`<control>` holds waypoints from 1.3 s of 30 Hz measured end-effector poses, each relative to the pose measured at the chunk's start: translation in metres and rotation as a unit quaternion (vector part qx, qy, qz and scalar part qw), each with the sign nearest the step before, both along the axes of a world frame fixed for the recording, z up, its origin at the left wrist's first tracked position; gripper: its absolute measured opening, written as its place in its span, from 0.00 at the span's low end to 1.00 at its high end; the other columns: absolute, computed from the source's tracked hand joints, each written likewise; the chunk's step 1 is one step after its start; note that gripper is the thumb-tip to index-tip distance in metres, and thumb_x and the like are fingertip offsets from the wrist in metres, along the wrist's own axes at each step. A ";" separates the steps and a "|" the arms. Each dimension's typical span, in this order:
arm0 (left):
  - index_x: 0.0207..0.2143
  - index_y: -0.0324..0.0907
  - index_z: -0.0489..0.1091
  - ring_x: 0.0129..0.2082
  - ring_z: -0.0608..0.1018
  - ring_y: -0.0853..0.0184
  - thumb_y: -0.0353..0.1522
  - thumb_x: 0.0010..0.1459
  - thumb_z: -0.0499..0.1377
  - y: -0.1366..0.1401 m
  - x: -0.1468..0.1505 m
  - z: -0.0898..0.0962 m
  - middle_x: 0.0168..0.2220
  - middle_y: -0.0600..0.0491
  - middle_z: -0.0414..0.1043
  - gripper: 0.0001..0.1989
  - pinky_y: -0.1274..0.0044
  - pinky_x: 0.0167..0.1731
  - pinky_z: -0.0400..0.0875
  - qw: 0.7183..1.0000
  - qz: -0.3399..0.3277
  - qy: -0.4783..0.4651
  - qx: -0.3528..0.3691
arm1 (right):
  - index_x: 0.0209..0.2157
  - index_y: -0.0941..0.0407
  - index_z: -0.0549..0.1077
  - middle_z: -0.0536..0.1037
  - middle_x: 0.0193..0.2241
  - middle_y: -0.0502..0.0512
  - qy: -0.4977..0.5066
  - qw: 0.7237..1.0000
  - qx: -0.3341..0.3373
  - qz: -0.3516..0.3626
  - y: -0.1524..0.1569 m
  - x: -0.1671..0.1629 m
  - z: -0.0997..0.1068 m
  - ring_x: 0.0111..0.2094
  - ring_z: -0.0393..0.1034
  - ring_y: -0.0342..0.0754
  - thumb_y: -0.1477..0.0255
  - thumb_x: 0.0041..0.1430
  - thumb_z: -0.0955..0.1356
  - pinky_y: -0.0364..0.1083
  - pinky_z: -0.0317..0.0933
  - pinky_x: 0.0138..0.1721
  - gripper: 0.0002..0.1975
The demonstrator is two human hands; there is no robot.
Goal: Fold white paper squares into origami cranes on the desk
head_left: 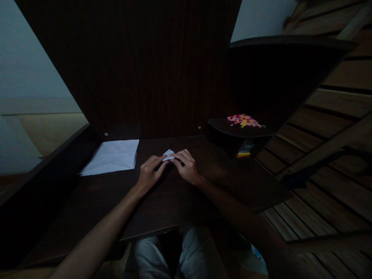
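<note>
Head view, dim light. Left hand (149,173) and right hand (186,166) meet at mid-desk, fingertips of both pinching a small folded white paper piece (168,154) between them; fingers curled and close together, not spread. The paper piece sits just above the dark wooden desk (162,205), roughly centre, whether it touches the desk can't tell.

Around: sheet of white paper (112,157) lying flat on the desk to the left of the hands, near the back panel, well apart from the left hand. Tall dark back panel (130,66) rises behind the desk, two small screw heads at its base. To the right, a curved corner shelf (241,130) carries a heap of small pink and yellow bits (243,120); under it a small colourful box (244,152), too dark to make out. Wooden slat surface (328,128) fills the right side. Person's knees in light trousers (188,254) show below the desk edge.

Nothing lies between the hands and the paper piece. No readable writing or labels; box print too blurred.
</note>
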State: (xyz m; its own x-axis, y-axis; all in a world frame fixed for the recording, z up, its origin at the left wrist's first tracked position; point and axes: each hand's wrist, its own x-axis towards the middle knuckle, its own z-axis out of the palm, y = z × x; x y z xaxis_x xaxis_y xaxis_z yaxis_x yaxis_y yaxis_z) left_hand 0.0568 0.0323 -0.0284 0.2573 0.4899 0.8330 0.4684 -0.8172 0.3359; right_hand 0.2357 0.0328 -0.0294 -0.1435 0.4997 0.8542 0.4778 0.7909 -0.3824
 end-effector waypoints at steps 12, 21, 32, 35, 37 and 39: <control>0.32 0.41 0.75 0.27 0.72 0.68 0.39 0.59 0.58 -0.007 0.005 0.013 0.26 0.54 0.71 0.11 0.77 0.30 0.68 0.976 -0.023 -0.050 -0.212 | 0.35 0.54 0.75 0.74 0.32 0.54 0.042 0.993 -0.107 0.033 -0.001 0.001 0.008 0.37 0.67 0.48 0.68 0.61 0.66 0.50 0.62 0.43 0.07; 0.28 0.40 0.75 0.31 0.74 0.66 0.43 0.56 0.59 0.002 0.002 0.010 0.29 0.52 0.73 0.15 0.75 0.35 0.69 0.938 -0.088 -0.110 -0.318 | 0.32 0.57 0.74 0.76 0.28 0.52 0.155 0.934 -0.293 0.134 0.008 -0.003 -0.003 0.30 0.71 0.45 0.60 0.57 0.68 0.43 0.63 0.31 0.14; 0.37 0.38 0.79 0.27 0.76 0.64 0.44 0.45 0.67 0.001 0.004 0.009 0.28 0.49 0.78 0.21 0.74 0.29 0.71 0.895 -0.095 -0.134 -0.415 | 0.29 0.58 0.75 0.77 0.26 0.53 0.144 0.932 -0.312 0.118 0.011 0.000 -0.005 0.29 0.72 0.45 0.60 0.55 0.68 0.43 0.63 0.30 0.14; 0.37 0.38 0.79 0.24 0.76 0.64 0.45 0.45 0.67 0.002 0.003 0.010 0.24 0.50 0.77 0.22 0.73 0.27 0.71 0.889 -0.092 -0.148 -0.423 | 0.32 0.57 0.74 0.77 0.27 0.52 0.158 0.917 -0.337 0.142 0.011 -0.001 -0.006 0.29 0.72 0.44 0.58 0.55 0.68 0.42 0.63 0.29 0.15; 0.36 0.37 0.79 0.24 0.76 0.64 0.46 0.44 0.67 0.004 0.003 0.010 0.23 0.51 0.76 0.22 0.74 0.27 0.71 0.884 -0.080 -0.170 -0.427 | 0.35 0.57 0.73 0.77 0.26 0.51 0.170 0.899 -0.370 0.160 0.013 -0.002 -0.008 0.26 0.71 0.43 0.57 0.55 0.68 0.41 0.64 0.26 0.17; 0.35 0.37 0.78 0.25 0.78 0.63 0.46 0.43 0.68 0.005 0.002 0.010 0.25 0.50 0.78 0.23 0.73 0.29 0.72 0.877 -0.068 -0.202 -0.432 | 0.36 0.57 0.72 0.76 0.24 0.50 0.178 0.879 -0.406 0.177 0.014 -0.003 -0.009 0.21 0.69 0.42 0.54 0.54 0.68 0.40 0.62 0.20 0.20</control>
